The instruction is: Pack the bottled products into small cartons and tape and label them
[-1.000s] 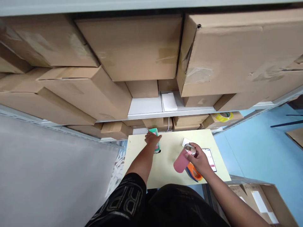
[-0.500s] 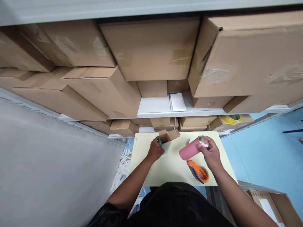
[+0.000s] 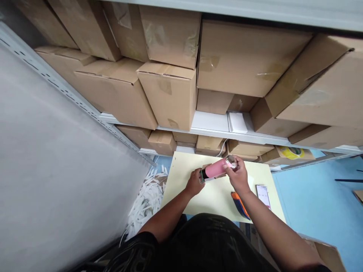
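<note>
A pink bottle (image 3: 215, 169) with a silver cap lies sideways above the pale yellow table (image 3: 184, 177). My right hand (image 3: 238, 176) is closed round its cap end. My left hand (image 3: 194, 183) grips a small green-edged carton (image 3: 202, 175) with brown flaps, and the bottle's base sits at the carton's open end. Both hands hover over the table's far half.
An orange and blue tape dispenser (image 3: 240, 204) and a phone (image 3: 263, 195) lie on the table's right side. Shelves stacked with cardboard boxes (image 3: 167, 87) rise behind. White paper strips (image 3: 144, 202) litter the floor left of the table. A yellow tape roll (image 3: 292, 152) sits on a low box.
My left hand lifted the green carton from the table's far edge and opened it. My right hand swung the pink bottle left until its base met the carton's mouth. The view turned left.
</note>
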A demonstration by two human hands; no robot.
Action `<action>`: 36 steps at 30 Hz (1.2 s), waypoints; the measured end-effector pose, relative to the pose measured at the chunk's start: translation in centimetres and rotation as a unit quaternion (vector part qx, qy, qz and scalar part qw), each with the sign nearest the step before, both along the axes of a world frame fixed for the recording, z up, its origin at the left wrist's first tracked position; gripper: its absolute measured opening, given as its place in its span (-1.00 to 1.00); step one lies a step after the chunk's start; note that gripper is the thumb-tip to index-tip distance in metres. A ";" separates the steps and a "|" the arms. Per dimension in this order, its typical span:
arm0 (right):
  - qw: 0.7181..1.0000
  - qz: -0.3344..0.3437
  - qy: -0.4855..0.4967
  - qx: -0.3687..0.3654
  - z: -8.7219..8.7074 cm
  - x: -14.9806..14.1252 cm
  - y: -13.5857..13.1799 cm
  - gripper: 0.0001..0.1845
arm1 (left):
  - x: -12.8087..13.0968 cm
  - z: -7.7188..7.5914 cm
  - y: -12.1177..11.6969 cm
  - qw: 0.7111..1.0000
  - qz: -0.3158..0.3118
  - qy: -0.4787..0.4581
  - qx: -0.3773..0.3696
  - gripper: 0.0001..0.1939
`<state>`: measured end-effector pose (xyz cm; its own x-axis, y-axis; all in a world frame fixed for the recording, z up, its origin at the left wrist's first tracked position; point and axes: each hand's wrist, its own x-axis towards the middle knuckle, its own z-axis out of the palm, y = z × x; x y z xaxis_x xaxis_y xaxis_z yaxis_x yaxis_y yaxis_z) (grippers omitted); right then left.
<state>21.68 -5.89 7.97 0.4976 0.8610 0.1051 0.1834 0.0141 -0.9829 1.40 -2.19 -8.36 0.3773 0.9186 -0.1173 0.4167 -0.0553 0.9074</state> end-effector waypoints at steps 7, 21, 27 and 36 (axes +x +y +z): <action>0.989 0.098 -0.094 -0.053 -1.3 -0.6 -0.3 -0.22 | -0.2 0.8 0.8 0.997 -0.046 0.048 0.037 -0.18; 0.937 0.127 -0.302 -0.118 -3.8 -1.1 0.2 -0.28 | 0.0 1.3 1.6 0.992 -0.089 0.059 0.074 -0.21; 0.864 0.159 -0.473 -0.061 -8.3 -1.5 -0.3 -0.43 | 0.5 1.1 1.4 0.988 -0.111 0.056 0.091 -0.26; 0.886 0.159 -0.423 -0.100 -9.9 -1.7 -0.1 -0.33 | 0.3 1.1 1.3 0.988 -0.106 0.078 0.085 -0.24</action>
